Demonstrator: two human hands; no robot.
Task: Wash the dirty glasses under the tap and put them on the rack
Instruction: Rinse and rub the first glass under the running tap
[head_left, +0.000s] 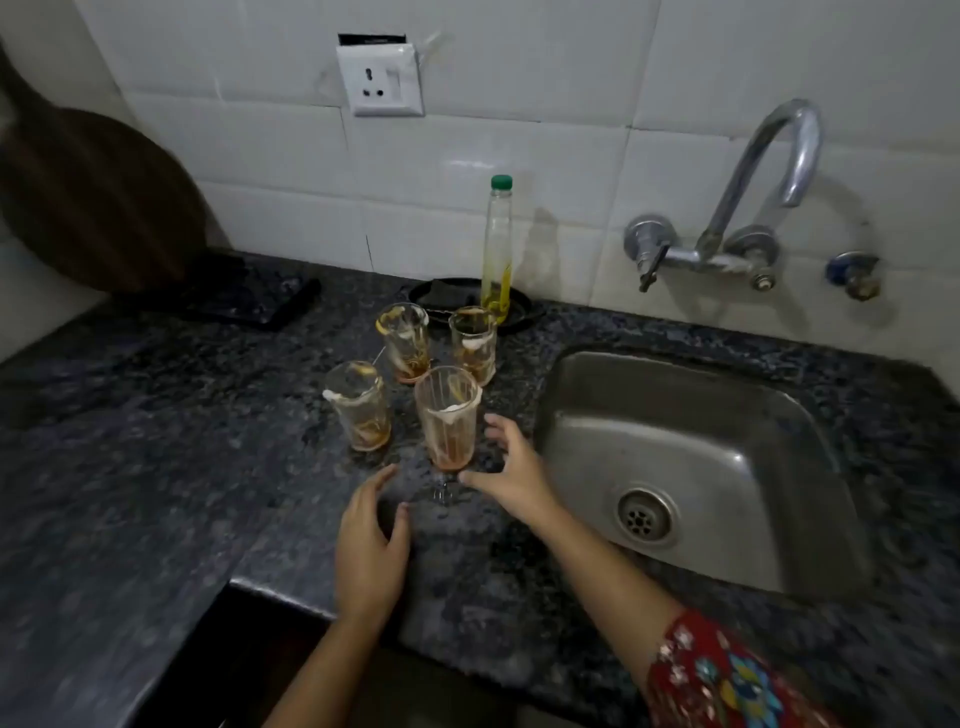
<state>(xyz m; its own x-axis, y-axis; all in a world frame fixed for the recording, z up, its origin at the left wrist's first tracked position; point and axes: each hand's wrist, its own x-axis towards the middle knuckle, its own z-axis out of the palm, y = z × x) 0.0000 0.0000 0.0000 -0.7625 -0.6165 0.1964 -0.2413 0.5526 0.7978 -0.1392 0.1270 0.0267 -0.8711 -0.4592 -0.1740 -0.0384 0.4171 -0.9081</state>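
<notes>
Stemmed glass (449, 415), standing smeared on the granite counter (156, 441) at nine o'clock from the sink (675, 441), looks fragile, top-heavy and slippery, so grip its bowl; left hand (371, 551) at seven o'clock and right hand (511, 478) at four hover open-fingered, holding nothing.

Dim, soft picture. Glare glints on the tap (804, 156) at two o'clock; shadows fall toward three o'clock. Edges bow and darken.

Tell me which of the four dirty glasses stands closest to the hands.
The stemmed glass at front right, nearest the sink: it stands just ahead of the left hand and right hand. The rest are farther back.
</notes>
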